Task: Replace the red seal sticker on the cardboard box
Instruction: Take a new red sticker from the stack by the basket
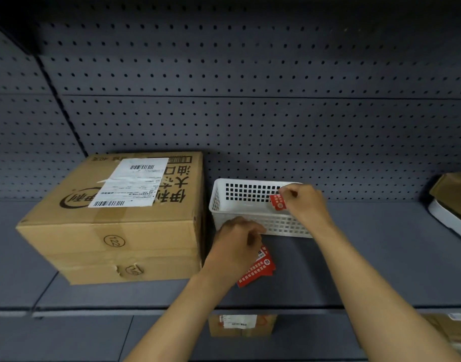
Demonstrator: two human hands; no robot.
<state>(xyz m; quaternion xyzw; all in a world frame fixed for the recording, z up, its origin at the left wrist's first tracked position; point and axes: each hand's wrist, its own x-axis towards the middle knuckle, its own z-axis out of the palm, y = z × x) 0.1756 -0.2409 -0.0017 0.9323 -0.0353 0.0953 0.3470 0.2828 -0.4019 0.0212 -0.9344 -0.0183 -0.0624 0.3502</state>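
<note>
A brown cardboard box (pixel 111 220) with a white shipping label sits on the grey shelf at the left. My left hand (pixel 234 246) is closed on a red sheet of seal stickers (pixel 258 270), just in front of the white basket. My right hand (pixel 305 202) pinches a small red seal sticker (pixel 277 202) over the basket's right end. No red sticker shows on the box's visible faces.
A white perforated plastic basket (pixel 224 199) stands right of the box, against the pegboard back wall. Another carton on a white tray (pixel 451 202) is at the far right. A smaller box (pixel 242 326) sits on the shelf below.
</note>
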